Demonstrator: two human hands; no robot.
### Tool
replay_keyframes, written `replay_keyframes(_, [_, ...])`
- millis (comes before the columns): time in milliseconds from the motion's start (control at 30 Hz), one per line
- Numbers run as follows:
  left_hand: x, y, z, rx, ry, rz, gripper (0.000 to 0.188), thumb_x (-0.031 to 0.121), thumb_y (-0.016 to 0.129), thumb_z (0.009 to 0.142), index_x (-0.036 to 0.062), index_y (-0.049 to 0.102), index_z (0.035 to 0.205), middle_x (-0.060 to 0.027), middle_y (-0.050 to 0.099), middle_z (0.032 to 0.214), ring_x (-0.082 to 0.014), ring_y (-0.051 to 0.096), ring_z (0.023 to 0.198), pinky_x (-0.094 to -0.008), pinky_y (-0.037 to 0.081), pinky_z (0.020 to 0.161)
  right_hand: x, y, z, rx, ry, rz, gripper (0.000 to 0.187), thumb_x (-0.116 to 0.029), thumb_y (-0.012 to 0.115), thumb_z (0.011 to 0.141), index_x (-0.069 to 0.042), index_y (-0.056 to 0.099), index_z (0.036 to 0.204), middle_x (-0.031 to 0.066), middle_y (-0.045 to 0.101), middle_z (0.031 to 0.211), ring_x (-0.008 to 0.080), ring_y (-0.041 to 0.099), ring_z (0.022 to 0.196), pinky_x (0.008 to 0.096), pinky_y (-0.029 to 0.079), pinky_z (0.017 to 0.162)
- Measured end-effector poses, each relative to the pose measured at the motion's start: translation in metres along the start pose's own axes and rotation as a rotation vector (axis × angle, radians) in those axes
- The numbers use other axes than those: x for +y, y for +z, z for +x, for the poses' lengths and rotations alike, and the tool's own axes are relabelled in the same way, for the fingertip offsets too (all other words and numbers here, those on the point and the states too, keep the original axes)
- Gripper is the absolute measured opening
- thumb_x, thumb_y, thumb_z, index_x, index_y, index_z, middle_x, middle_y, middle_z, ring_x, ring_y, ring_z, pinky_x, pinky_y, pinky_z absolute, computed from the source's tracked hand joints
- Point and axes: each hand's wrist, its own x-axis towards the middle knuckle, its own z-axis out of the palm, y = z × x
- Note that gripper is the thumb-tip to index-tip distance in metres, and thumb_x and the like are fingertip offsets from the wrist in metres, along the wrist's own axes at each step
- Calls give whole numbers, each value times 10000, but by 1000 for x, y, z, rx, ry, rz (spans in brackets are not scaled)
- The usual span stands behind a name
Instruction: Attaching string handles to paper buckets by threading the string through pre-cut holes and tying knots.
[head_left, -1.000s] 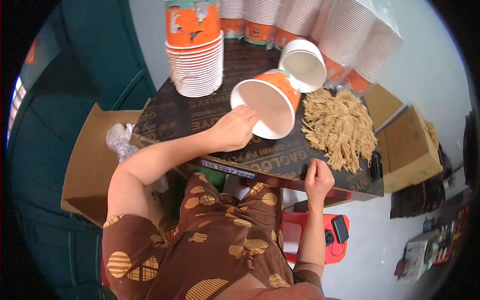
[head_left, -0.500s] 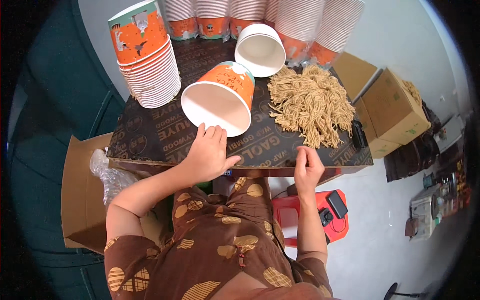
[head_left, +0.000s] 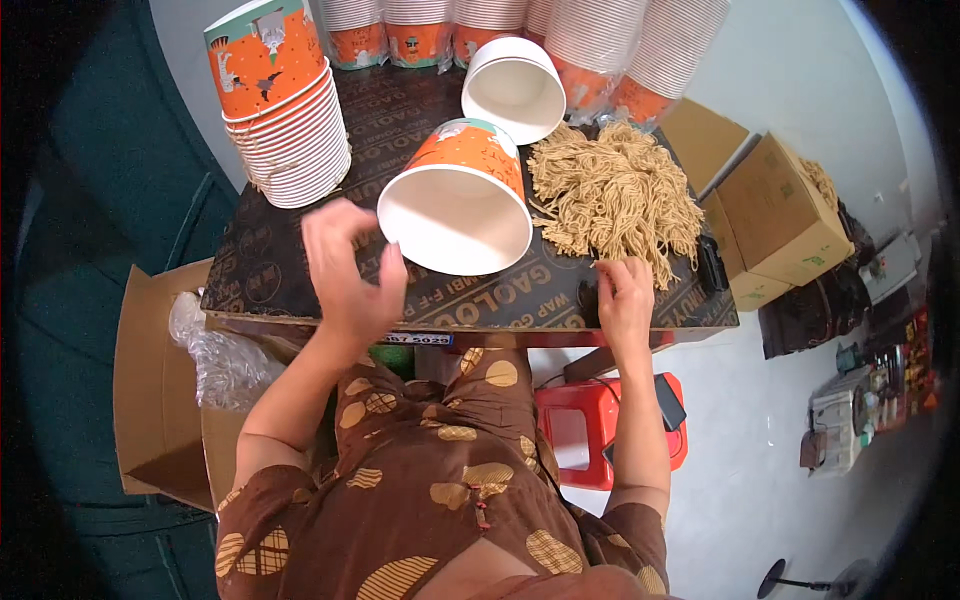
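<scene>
An orange paper bucket (head_left: 470,150) with a green band lies on its side on the dark plywood table (head_left: 480,316), its white mouth facing me. Just left of its rim is my left hand (head_left: 348,268), raised over the table, slightly blurred, thumb and fingers apart and holding nothing. At the near edge of a tan heap of cord pieces (head_left: 615,190), the fingers of my right hand (head_left: 626,292) are pinched together. Whether a cord strand is between them is too small to tell. Beyond the bucket lie white nested buckets (head_left: 512,92), mouths toward me.
A tall stack of orange buckets (head_left: 295,140) stands at the table's left. Wrapped bucket stacks (head_left: 595,45) line the back. An open carton (head_left: 160,400) with clear plastic (head_left: 225,365) is at lower left. Cartons (head_left: 780,225) and a red stool (head_left: 580,400) are to the right.
My left hand has let go of the bucket's rim and moved left, its fingers spreading. The bucket has shifted slightly right. My right hand has moved forward to the cord heap.
</scene>
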Motion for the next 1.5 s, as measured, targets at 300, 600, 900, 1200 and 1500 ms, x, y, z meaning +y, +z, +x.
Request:
replay_keyframes(300, [-36,16,-7,-272,-557,-198,391,131,742,803,-32,544,1098,-119,637,887,-189,628,752,-321,511,701,-4,18,33,-142,-152,-161,104,-28,660,778,-27,613,872,140,550,878,334,528,860,436,447,762])
replay_keyframes(600, [-38,26,-15,-209,-591,-261,142,78,683,852,-26,607,912,-75,651,721,-122,616,613,-281,497,592,1,20,24,-162,-133,-47,55,-8,642,794,-14,603,832,144,536,840,341,526,847,437,443,744])
replay_keyframes(900, [-26,27,-21,-183,-493,-262,135,25,680,837,-5,562,778,-86,600,636,-143,572,519,-295,443,505,-37,-9,2,-214,-281,132,86,36,608,725,-13,588,792,127,556,899,308,521,846,392,431,744])
replay_keyframes(1200, [-2,9,-45,-261,-578,-249,138,17,696,840,-3,569,788,-27,587,690,-75,548,630,-242,448,584,-133,-18,-61,-591,-443,754,154,-10,607,754,-62,560,891,108,601,907,305,588,850,415,458,737])
replay_keyframes(1500, [4,-3,-48,-146,-572,-377,170,-17,701,817,23,545,761,-25,560,643,-73,525,572,-235,426,534,-131,-12,-65,-474,384,899,123,-45,557,949,-18,601,1061,-34,549,776,40,477,676,205,414,595])
